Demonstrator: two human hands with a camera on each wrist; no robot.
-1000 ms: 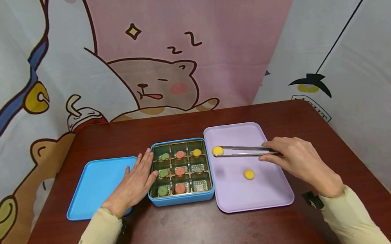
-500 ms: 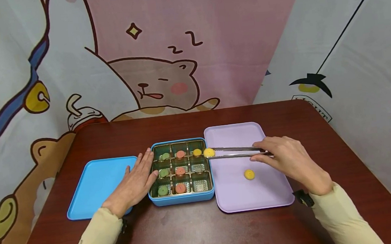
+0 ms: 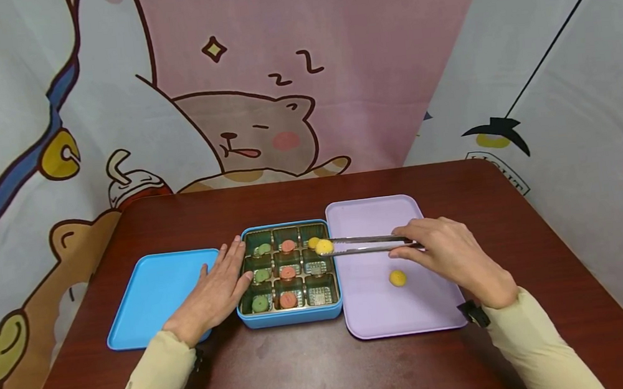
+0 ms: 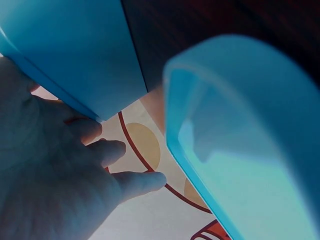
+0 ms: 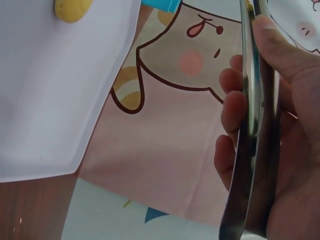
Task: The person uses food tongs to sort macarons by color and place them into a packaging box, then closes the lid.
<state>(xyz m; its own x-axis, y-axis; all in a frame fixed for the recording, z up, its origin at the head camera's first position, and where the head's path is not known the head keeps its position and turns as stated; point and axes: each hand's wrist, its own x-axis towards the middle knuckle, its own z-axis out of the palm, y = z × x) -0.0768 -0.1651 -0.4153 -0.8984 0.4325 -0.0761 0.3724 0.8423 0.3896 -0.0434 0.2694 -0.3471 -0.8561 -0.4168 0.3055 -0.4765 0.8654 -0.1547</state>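
Observation:
My right hand [image 3: 455,256] grips metal tongs [image 3: 369,244], also seen close up in the right wrist view [image 5: 255,125]. The tongs pinch a yellow round sweet [image 3: 324,246] over the right column of the blue compartment box [image 3: 291,317]. The box holds green, pink and yellow sweets in its cells. A second yellow sweet [image 3: 397,278] [image 5: 72,9] lies on the lilac tray [image 3: 391,315]. My left hand [image 3: 216,288] lies flat against the box's left side, fingers straight [image 4: 115,150].
A blue lid [image 3: 152,297] lies left of the box on the dark wooden table [image 3: 317,375]. Cartoon-printed cloth [image 3: 257,99] hangs behind and beside the table.
My right hand has carried the tongs and the yellow sweet leftward, from over the lilac tray to over the box's right column. The left hand has stayed put.

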